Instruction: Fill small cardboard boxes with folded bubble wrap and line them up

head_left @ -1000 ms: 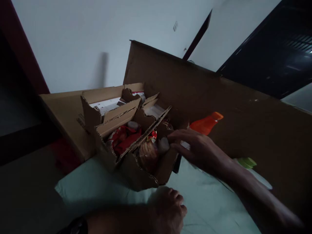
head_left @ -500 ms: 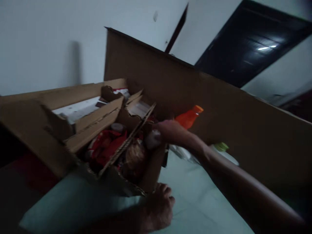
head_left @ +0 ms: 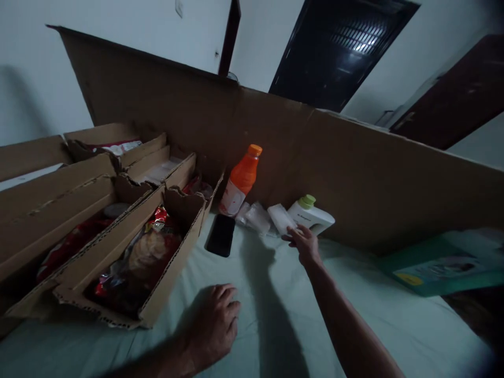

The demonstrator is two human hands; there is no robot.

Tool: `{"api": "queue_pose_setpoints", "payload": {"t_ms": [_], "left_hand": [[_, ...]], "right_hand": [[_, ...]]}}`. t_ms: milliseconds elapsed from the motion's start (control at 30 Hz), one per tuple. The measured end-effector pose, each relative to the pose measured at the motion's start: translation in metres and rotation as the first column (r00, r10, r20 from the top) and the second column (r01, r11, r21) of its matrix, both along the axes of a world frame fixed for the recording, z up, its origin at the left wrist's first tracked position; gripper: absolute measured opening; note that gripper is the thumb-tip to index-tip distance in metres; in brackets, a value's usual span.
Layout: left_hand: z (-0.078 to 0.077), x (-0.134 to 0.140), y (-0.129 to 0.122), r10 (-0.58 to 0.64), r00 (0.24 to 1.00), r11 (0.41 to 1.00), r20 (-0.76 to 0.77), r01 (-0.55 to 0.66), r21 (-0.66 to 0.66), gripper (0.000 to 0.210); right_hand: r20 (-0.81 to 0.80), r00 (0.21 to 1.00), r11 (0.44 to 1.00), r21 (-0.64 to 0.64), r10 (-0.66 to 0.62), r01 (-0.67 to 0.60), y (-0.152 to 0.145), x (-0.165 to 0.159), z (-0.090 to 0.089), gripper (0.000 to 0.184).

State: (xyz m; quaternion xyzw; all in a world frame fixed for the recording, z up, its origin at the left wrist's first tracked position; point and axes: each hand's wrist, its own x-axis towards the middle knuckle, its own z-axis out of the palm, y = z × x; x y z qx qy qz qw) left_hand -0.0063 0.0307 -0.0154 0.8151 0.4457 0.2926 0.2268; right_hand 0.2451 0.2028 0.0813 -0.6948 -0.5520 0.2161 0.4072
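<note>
My right hand [head_left: 304,241] pinches a small white, translucent rectangular packet [head_left: 280,218] by its lower end. It is held up in front of a white bottle with a green cap [head_left: 311,214], close to some clear plastic packets [head_left: 256,216]. My left hand [head_left: 217,321] rests on the pale green cloth [head_left: 252,294] with its fingers curled in, and nothing shows in it. To its left stands a divided cardboard box [head_left: 173,273]. A red, shiny snack packet [head_left: 147,257] lies in the nearest compartment.
An orange bottle [head_left: 243,176] stands by a black phone [head_left: 221,235] near the box. A tall cardboard panel [head_left: 283,136] runs along the back. At the right is a green pack [head_left: 441,265]. Other compartments hold red packaging [head_left: 73,244] and a clear container [head_left: 159,170].
My right hand has come out of the cardboard box and moved right, with the white packet in it. My left hand now lies apart from the box's near corner. The view has swung right.
</note>
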Motion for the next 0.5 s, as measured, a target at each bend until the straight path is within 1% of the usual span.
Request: {"api": "queue_pose_setpoints", "payload": {"t_ms": [33,67,100,133,200,267,300,333,367,400,433,500], "left_hand": [[0.001,0.000,0.000,0.001,1.000,1.000,0.004,-0.001,0.002,0.019],[0.001,0.000,0.000,0.002,1.000,1.000,0.006,-0.002,0.005,0.018],[0.001,0.000,0.000,0.000,1.000,1.000,0.007,0.000,0.013,0.017],[0.000,0.000,0.000,-0.004,1.000,1.000,0.004,0.004,0.025,0.016],[-0.003,0.000,0.003,-0.016,1.000,0.998,-0.016,0.017,0.061,0.013],[-0.010,0.001,0.008,-0.024,0.998,0.995,-0.059,0.030,0.100,0.012],[-0.016,0.001,0.011,-0.028,0.996,0.991,-0.086,0.039,0.125,0.014],[-0.022,0.003,0.015,-0.038,0.993,0.987,-0.115,0.056,0.154,0.017],[-0.030,0.005,0.020,-0.051,0.988,0.980,-0.144,0.078,0.185,0.021],[-0.038,0.008,0.024,-0.061,0.984,0.971,-0.167,0.097,0.217,0.024],[-0.046,0.011,0.029,-0.064,0.981,0.963,-0.182,0.108,0.247,0.025],[-0.061,0.020,0.036,-0.038,0.980,0.951,-0.193,0.095,0.295,0.026]], "right_hand": [[-0.020,1.000,0.999,-0.039,-0.002,0.001,0.001,0.004,-0.010,0.058],[-0.029,1.000,0.997,-0.075,0.002,-0.004,0.001,0.009,-0.015,0.055],[-0.025,1.000,0.995,-0.102,0.008,-0.011,0.000,0.014,-0.016,0.051],[-0.011,1.000,0.993,-0.116,0.015,-0.016,-0.001,0.018,-0.013,0.047],[0.033,0.999,0.994,-0.107,0.027,-0.023,-0.002,0.024,0.004,0.039],[0.089,0.993,0.995,-0.064,0.078,-0.073,0.002,0.014,0.033,0.033],[0.132,0.982,0.991,-0.029,0.133,-0.130,0.005,0.000,0.050,0.031],[0.204,0.956,0.976,0.011,0.210,-0.217,0.008,-0.020,0.067,0.029],[0.300,0.909,0.945,0.062,0.290,-0.322,0.013,-0.046,0.084,0.028],[0.413,0.825,0.884,0.091,0.385,-0.458,0.019,-0.077,0.100,0.025],[0.508,0.728,0.817,0.080,0.459,-0.571,0.026,-0.110,0.113,0.024],[0.654,0.567,0.720,0.047,0.501,-0.692,0.045,-0.175,0.130,0.022]]}}
